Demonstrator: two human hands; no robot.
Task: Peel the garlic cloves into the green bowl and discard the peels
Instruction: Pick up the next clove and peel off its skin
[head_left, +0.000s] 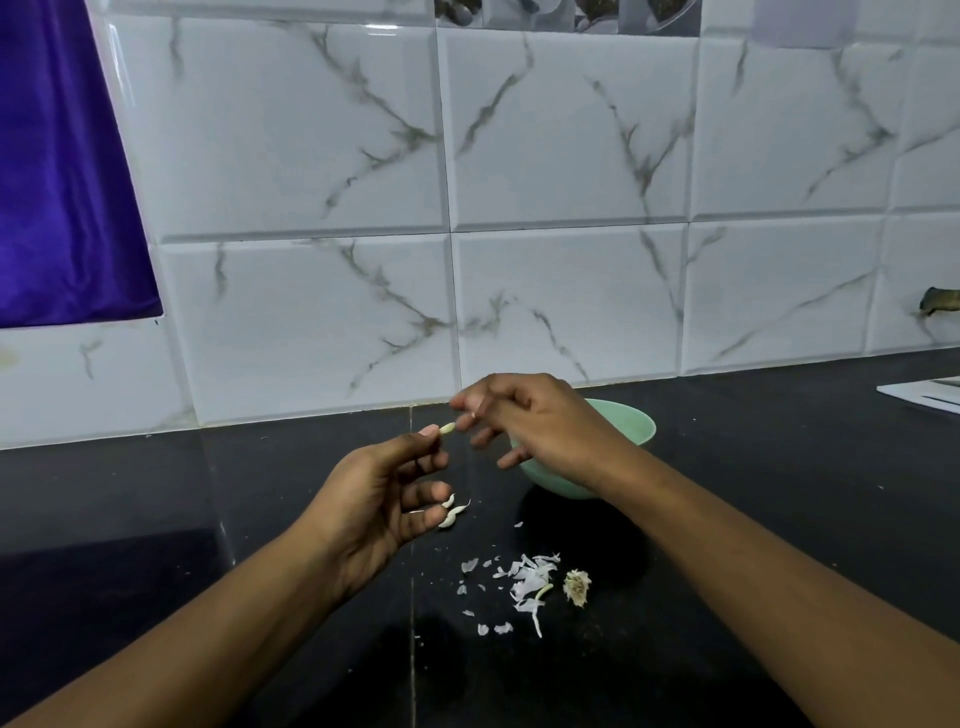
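Quick progress check from garlic duty. Behind everything is the white marble-look tiled wall (571, 130), and the glossy black stone worktop (156, 519) carries the lot. The round pale green bowl (640, 428) sits near the wall, so I'll place everything off that.

My right grip (540, 426) hangs over the bowl's left rim and hides most of the inside, so I can't tell how many peeled cloves are in there. My left grip (374, 499) is left of the bowl and a bit nearer me. Between them, just left of the bowl, is the small pale garlic clove (447, 427). My left thumb and forefinger pinch one end, and my right fingertips are closed on the other tip. Whether the skin is actually coming off there is too small to make out.

Nearer me than the bowl is a scatter of thin white papery peels (527, 582), with the dry beige root stub of the bulb (576, 587) just beside it. Left of the bowl, by my lower left fingers, lie two little white unpeeled-looking cloves (451, 514).

So I reckon I'm well into it. This clove plus those two are left, and the peels aren't binned yet.
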